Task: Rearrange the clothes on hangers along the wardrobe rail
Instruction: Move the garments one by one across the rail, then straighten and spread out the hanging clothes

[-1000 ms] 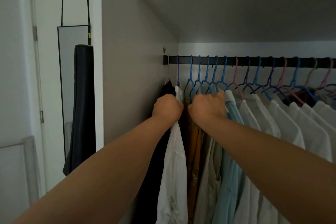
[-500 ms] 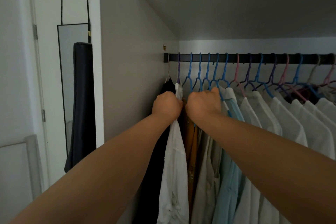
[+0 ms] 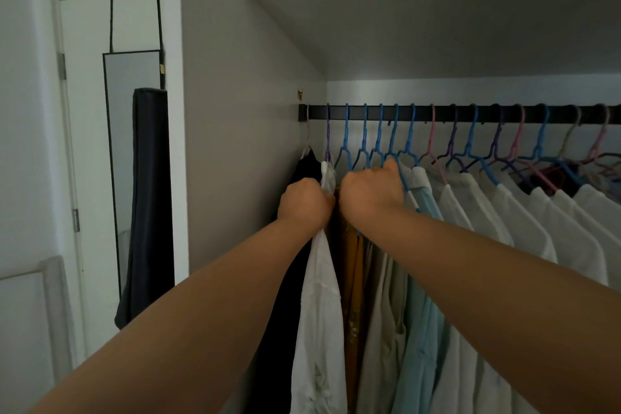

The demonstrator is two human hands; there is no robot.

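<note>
Here, far-left end of black rail (image 3: 470, 113) | left hand (image 3: 304, 203) fisted on white shirt (image 3: 321, 296) shoulder | right hand (image 3: 371, 193) clamped round bunched blue hangers (image 3: 379, 144) | garments likely light, limp, slippery: grip hanger necks, not cloth

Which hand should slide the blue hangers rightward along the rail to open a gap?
Right, probably. The right hand already grips the shoulders of the bunched blue hangers, with the rail running on to its right. The left hand holds the white garment near the wardrobe wall.
</note>
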